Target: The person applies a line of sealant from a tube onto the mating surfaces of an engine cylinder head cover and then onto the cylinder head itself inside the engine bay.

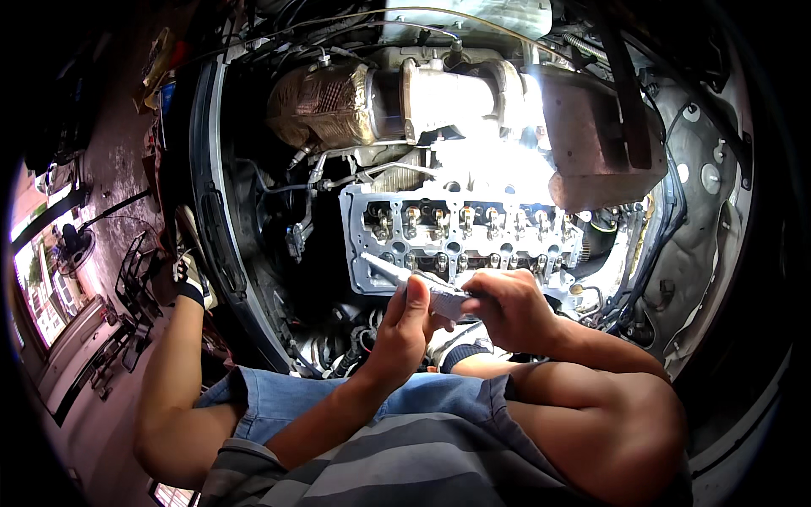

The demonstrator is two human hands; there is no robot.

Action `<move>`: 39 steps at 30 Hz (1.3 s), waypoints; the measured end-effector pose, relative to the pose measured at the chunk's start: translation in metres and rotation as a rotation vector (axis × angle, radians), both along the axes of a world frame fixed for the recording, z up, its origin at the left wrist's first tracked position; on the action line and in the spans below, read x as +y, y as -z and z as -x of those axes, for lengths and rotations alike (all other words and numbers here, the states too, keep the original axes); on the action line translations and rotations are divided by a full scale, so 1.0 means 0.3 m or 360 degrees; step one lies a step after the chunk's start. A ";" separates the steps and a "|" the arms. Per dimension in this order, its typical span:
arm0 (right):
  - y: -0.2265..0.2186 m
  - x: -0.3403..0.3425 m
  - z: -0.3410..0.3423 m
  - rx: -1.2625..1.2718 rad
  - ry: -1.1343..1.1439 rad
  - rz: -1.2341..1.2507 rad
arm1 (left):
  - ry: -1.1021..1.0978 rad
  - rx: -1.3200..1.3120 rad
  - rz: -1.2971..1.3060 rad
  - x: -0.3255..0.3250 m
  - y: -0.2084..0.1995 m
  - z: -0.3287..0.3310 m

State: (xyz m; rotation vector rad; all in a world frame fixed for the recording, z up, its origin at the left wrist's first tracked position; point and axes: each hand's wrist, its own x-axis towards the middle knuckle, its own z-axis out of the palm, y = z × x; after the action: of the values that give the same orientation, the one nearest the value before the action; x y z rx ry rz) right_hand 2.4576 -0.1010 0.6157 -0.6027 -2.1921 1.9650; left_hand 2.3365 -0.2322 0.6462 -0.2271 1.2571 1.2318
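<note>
A silver-grey squeeze tube [448, 302] with a long pale tapered nozzle [386, 268] lies across my two hands. The nozzle points up and left, over the near left part of a bare cylinder head [355, 228]. My left hand [404, 329] is closed around the tube near its nozzle end, thumb on top. At the tube's tail end my right hand [515, 311] is closed, its thumb and fingers pinching the tail. What the nozzle tip touches, if anything, cannot be made out. Two rows of valve parts show in the cylinder head.
Behind the cylinder head runs a wrapped exhaust part [325, 106], with a brown metal shield [604, 152] to its right. Strong light washes out the area between. My bent legs, one shoe [190, 275] at left, flank the engine bay. Hoses and wiring lie around it.
</note>
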 end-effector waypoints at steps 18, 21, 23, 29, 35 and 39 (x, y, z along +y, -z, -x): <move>-0.007 0.012 -0.017 0.0275 -0.0146 -0.0299 | -0.0450 -0.0815 -0.0218 0.034 0.016 -0.020; -0.023 0.013 -0.038 0.0336 0.0033 -0.0449 | -0.0583 -0.0911 -0.0033 0.046 0.012 -0.033; 0.013 -0.001 -0.025 0.0365 -0.0101 -0.0786 | -0.0548 -0.0691 0.0092 0.025 0.027 -0.023; 0.005 -0.010 -0.036 0.0435 -0.0155 -0.0843 | -0.0270 -0.0605 0.0117 0.019 0.027 -0.017; 0.036 -0.044 -0.060 0.0147 -0.0185 -0.0355 | -0.0145 -0.0560 0.0069 -0.006 0.040 -0.032; 0.010 -0.028 -0.083 -0.0172 0.0043 0.0387 | -0.0116 -0.0464 -0.0050 0.040 0.015 -0.015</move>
State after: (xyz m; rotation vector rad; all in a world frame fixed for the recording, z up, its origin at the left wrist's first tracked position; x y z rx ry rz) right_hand 2.4826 -0.1093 0.6127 -0.7834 -2.0045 2.2528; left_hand 2.3412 -0.2202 0.6416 -0.4173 0.9838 1.2297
